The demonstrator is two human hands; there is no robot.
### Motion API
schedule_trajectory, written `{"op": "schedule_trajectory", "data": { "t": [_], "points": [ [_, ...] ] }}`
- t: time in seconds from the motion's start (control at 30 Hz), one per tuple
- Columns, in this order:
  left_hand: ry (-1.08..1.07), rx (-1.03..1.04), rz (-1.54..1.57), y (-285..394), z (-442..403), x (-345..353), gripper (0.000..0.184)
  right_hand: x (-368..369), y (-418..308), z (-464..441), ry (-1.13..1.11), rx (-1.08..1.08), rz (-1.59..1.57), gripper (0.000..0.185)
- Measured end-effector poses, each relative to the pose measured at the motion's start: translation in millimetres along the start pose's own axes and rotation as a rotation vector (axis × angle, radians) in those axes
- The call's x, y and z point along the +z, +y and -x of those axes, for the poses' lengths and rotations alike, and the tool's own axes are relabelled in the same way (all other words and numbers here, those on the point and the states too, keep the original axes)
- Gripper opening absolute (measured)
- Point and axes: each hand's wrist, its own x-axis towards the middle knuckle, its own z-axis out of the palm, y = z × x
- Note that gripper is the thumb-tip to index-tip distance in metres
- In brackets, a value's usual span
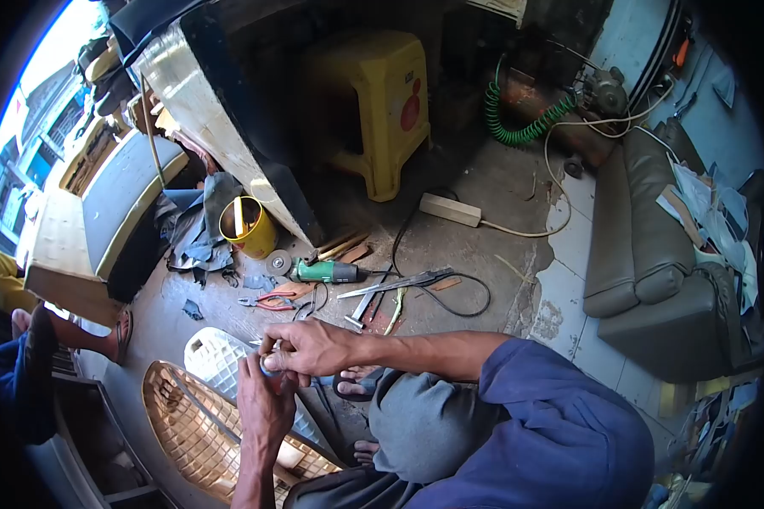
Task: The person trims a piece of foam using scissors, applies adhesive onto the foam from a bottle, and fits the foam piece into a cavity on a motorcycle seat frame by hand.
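Observation:
My left hand [266, 400] and my right hand [312, 346] meet above the floor at lower centre, fingers closed together. Between them shows a small bit of red and blue; the fingers hide what it is. Beneath my hands lies a white panel with a raised grid pattern [215, 355]. Next to it, partly behind my left forearm, rests a long tan piece with a grid of ribs [187, 424] and a pointed, rounded end. Just beyond my hands are red-handled pliers [272, 299] and a hammer [361, 312].
A green angle grinder [324, 271] lies by a yellow bucket [257, 233]. Its cord loops near a power strip [450, 210]. A yellow stool [382, 110] stands behind. A grey sofa [645, 220] is at right, a green coiled hose [526, 127] beyond. Another person's foot [120, 335] is at left.

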Motion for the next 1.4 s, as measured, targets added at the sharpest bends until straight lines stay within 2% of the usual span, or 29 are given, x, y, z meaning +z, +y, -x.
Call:
{"op": "schedule_trajectory", "data": {
  "t": [0.1, 0.2, 0.3, 0.37, 0.43, 0.57, 0.63, 0.73, 0.9, 0.93, 1.0, 1.17, 1.23, 1.27, 1.3, 1.37, 1.4],
  "points": [
    [0.055, 0.028, -0.041, 27, -4, -26, 0.049, -4, -26, 4, -0.012, -0.079, -0.103, 0.029],
    [0.154, 0.09, -0.105, 52, -3, -36, 0.053, -9, -72, 30, 0.021, 0.015, -0.046, 0.028],
    [0.195, 0.088, -0.013, 77, -2, -30, 0.052, -16, -71, 40, 0.083, 0.039, -0.116, 0.027],
    [0.294, 0.18, -0.079, 78, 0, 0, 0.05, -30, -61, 55, 0.129, 0.184, -0.098, 0.027],
    [0.26, 0.2, -0.063, 76, 6, 23, 0.049, -30, -76, 78, 0.127, 0.329, 0.06, 0.026],
    [0.245, 0.186, 0.003, 80, 7, 29, 0.048, -28, -80, 80, 0.142, 0.255, 0.332, 0.028],
    [0.198, 0.191, -0.113, 85, 9, 26, 0.052, -22, -84, 84, 0.196, 0.282, 0.463, 0.023],
    [0.244, 0.151, -0.109, 81, 13, 25, 0.052, -21, -79, 79, 0.224, 0.185, 0.493, 0.021],
    [0.361, 0.061, 0.025, 66, 0, 24, 0.05, -12, -98, 77, 0.269, 0.261, 0.454, 0.027],
    [0.376, 0.049, 0.032, 64, -1, 24, 0.05, -16, -94, 76, 0.245, 0.206, 0.452, 0.029],
    [0.379, 0.085, -0.051, 62, 0, 25, 0.049, -14, -95, 75, 0.21, 0.126, 0.482, 0.031],
    [0.422, 0.119, -0.068, 59, 3, 23, 0.047, -17, -89, 71, 0.203, 0.167, 0.325, 0.023],
    [0.417, 0.116, -0.089, 61, 3, 24, 0.046, -16, -96, 72, 0.189, 0.179, 0.496, 0.024],
    [0.421, 0.118, -0.111, 58, 1, 28, 0.044, -14, -98, 70, 0.193, 0.094, 0.719, 0.026],
    [0.422, 0.127, -0.107, 57, 1, 29, 0.044, -14, -99, 67, 0.202, 0.095, 0.723, 0.026],
    [0.359, 0.104, -0.163, 57, -1, 32, 0.042, -21, -96, 57, 0.059, -0.02, 1.273, 0.027],
    [0.367, 0.102, -0.17, 57, -2, 33, 0.041, -20, -97, 52, 0.053, -0.024, 1.326, 0.025]
  ]
}}
